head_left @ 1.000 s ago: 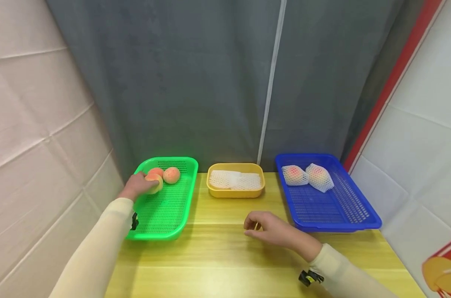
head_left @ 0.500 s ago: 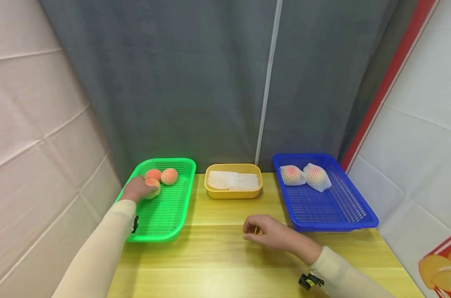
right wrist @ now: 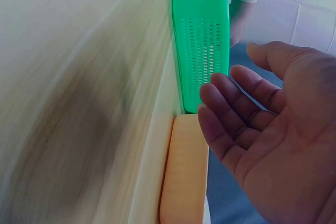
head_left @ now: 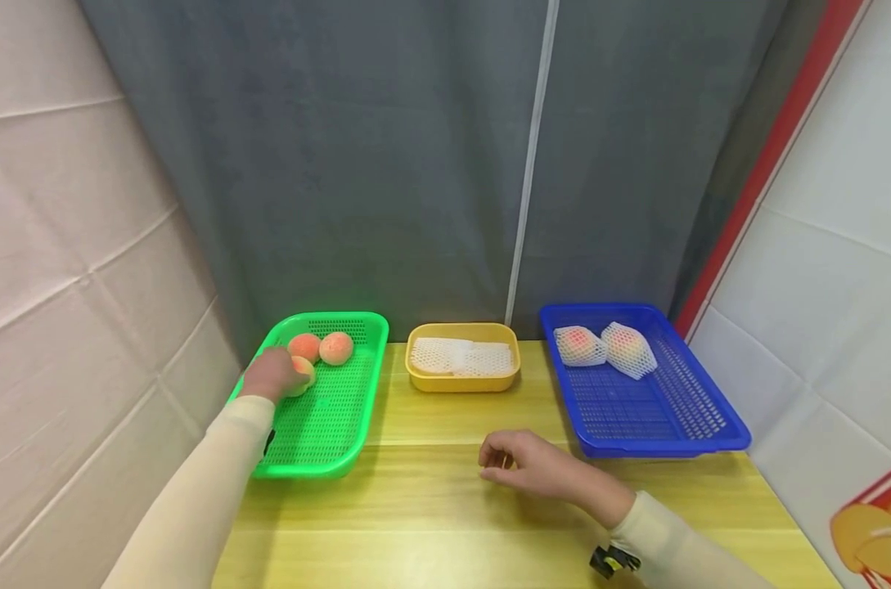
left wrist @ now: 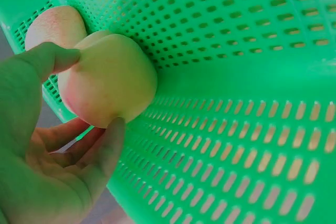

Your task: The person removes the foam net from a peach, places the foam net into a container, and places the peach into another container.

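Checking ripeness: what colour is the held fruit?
The fruit is yellowish, partly pink; clearest in left wrist view.

No text or number is showing legibly. A red print on the white wall is bearing a picture.

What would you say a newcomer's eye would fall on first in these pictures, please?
Most likely the bright green basket on the left of the table, where a peach sits in the left hand's grip, with two other peaches just beyond it. Next might come the deep blue basket on the right, holding two netted peaches, and, between the baskets, the small yellow tray of flat white nets.
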`<state>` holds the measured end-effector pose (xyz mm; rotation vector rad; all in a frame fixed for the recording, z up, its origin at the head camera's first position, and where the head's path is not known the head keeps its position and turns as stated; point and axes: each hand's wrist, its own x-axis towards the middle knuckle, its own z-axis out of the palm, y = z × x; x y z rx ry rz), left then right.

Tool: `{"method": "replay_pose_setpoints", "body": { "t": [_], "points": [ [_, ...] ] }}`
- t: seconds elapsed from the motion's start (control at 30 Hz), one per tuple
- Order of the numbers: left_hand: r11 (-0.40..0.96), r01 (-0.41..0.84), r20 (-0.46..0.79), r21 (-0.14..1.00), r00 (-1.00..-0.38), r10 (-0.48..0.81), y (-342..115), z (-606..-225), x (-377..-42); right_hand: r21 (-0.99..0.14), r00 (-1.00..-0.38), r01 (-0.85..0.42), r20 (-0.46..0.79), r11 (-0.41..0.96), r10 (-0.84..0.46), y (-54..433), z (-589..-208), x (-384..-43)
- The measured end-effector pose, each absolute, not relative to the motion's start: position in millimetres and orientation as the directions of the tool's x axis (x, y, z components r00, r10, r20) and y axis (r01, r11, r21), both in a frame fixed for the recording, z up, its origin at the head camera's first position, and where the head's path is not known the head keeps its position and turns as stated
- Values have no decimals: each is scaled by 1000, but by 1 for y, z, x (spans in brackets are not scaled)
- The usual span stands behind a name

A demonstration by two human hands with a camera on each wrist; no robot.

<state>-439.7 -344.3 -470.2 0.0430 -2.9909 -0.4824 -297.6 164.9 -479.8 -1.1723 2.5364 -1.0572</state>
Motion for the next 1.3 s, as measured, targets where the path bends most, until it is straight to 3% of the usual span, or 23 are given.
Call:
{"method": "replay_pose_setpoints", "body": {
  "t": [0.2,0.37,0.63,1.3],
  "points": [
    [969,-6,160,246,-986,-46,-341,-474,-439,-670,-690,-589,125,452,-713,165,-485,-297],
    [961,-27,189,276,-979,-82,-341,-479,-443,-675,-698,-576,113,461,-707,166,-486,-298],
    [955,-63,136,291,-985,-106,-337,-473,-440,-680,-707,-565,108,467,-699,169,-487,-297],
    [827,310,262,469,-943,205,-231,-397,-368,-675,-729,-559,122,482,-674,172,-482,-300]
  ]
}}
